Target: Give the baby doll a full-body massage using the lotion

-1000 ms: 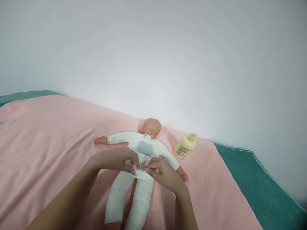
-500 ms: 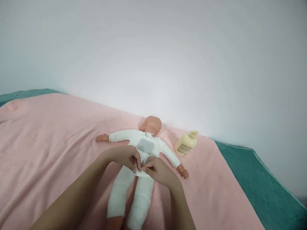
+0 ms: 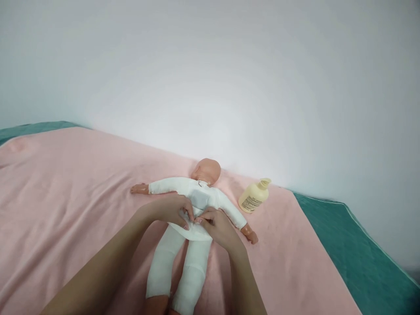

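Note:
A baby doll (image 3: 200, 258) with a white cloth body lies stretched out, its arms spread and its bald head at the far end. A grey rectangular patch (image 3: 199, 199) shows on its upper torso. Just below that patch, my left hand (image 3: 172, 209) is curled, thumb and fingers closed on the white cloth of the lower torso. My right hand (image 3: 219, 225) pinches the same cloth from the other side. The fingertips of both hands nearly meet over the middle of the torso; the exact bit of cloth between them is partly hidden.
A pale yellow pump bottle (image 3: 254, 197) stands beside the doll's right-side arm. Everything rests on a pink blanket (image 3: 75, 188), with a green cover (image 3: 354, 245) showing at its edges. A plain white wall (image 3: 210, 78) rises behind.
Both hands have moved a little up the doll's torso, toward the grey patch, keeping their pinch. More of the lower torso shows below them. Doll and bottle stay in place.

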`<state>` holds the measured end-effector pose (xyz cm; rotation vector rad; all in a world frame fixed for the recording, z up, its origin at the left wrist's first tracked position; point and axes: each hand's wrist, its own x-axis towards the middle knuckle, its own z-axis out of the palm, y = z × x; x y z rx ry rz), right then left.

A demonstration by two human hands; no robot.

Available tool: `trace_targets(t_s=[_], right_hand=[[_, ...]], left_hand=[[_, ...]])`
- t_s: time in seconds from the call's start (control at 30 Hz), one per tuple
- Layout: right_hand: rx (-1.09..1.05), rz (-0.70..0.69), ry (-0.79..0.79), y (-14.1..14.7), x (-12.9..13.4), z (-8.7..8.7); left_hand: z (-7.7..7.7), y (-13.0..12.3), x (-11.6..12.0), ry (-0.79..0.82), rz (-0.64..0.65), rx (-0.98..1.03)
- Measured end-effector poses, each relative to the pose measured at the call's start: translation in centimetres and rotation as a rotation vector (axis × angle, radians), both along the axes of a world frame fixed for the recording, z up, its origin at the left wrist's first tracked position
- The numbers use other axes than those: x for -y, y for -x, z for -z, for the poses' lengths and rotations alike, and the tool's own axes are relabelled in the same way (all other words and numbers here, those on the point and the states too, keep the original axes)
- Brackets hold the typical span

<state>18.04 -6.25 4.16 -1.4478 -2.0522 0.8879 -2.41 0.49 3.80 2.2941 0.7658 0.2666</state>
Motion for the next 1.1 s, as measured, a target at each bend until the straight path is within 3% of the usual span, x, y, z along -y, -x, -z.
trace_targets(t_s=[0.3, 0.67, 0.97, 1.1], right_hand=[[-0.093, 0.073, -0.090, -0.6, -0.7, 1.1], [-0.034, 0.109, -0.160, -0.5, -1.4, 2.0], [-0.080, 0.124, -0.195, -0.9, -1.8, 2.6], [-0.113, 0.178, -0.293, -0.9, -2.0, 2.9]], left_hand=[[-1.3, -0.4, 0.5, 0.030, -0.138, 0.054], [-0.1, -1.1, 0.1, -0.046, -0.164, 0.069], [0.8, -1.9, -0.3, -0.235, -0.215, 0.097], [1.3, -2.5, -0.3, -0.307, -0.226, 0.150]])
